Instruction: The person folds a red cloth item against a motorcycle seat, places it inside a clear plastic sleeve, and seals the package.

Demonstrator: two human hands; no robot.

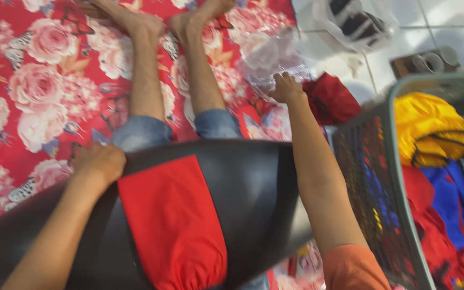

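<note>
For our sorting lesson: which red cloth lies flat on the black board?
The folded red garment on the black board, beside the left hand; the other red cloth lies crumpled on the floor.

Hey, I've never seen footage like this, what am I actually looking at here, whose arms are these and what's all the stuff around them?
There is one picture, taken by a camera worn on a person's head and looking down, so the arms and legs belong to the wearer. No machine is involved, only bare hands. The person sits on a red mat with pink roses, legs stretched out. Across the lap lies a black board with a red cloth laid over it. The left hand rests on the board's upper edge beside the cloth. The right hand reaches forward and touches a clear plastic bag on the mat, next to another red cloth. On the right stands a grey-green basket holding yellow, blue and red fabric.
</note>
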